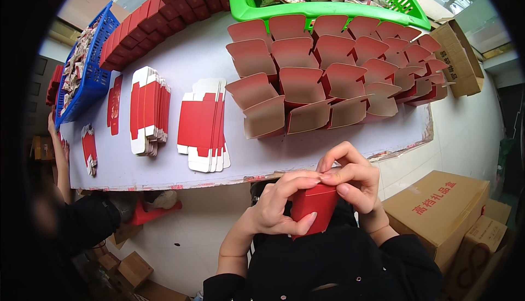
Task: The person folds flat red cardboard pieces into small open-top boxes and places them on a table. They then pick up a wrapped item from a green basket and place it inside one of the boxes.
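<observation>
With our left hand (273, 208) we are holding a red box (317, 208) by our black shirt (322, 260), probably keeping it steady, while our right hand (355, 178) is pinching its top edge. Open boxes (303, 85) are standing in rows on the table (191, 57), perhaps holding one another up.

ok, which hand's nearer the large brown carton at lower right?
Right. The right hand is left of the large brown carton, apart from it; the left hand is farther left, around the red box.
</observation>
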### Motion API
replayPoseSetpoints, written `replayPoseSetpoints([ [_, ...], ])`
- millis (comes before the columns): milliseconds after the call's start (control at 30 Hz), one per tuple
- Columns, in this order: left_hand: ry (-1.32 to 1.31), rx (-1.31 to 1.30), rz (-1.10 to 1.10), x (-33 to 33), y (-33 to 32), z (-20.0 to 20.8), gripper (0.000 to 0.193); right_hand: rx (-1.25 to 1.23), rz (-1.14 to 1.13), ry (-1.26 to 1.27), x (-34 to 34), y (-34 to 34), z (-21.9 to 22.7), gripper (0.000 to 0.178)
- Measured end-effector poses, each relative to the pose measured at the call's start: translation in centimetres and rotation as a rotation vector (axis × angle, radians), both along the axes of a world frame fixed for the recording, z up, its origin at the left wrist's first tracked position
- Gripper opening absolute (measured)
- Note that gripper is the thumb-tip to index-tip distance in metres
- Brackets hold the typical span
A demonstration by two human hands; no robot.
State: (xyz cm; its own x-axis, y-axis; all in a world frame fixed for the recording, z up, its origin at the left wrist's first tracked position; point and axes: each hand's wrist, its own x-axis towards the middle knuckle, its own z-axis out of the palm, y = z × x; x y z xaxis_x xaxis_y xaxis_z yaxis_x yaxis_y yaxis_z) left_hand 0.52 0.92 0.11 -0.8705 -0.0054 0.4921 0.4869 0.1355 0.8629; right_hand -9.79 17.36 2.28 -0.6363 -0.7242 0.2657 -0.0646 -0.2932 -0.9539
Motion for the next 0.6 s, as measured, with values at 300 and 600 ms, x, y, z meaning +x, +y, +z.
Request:
replayPoseSetpoints([
  [300, -0.172, -0.281, 0.073, 0.0, -0.1, 1.8, 0.05, 0.281, 0.129, 0.43, -1.6, 0.9, 1.4, 0.06],
  [600, -0.015, -0.15, 0.471, 0.9, -1.2, 2.0, 0.037, 0.379, 0.177, 0.379, -3.9, 5.8, 1.3, 0.04],
])
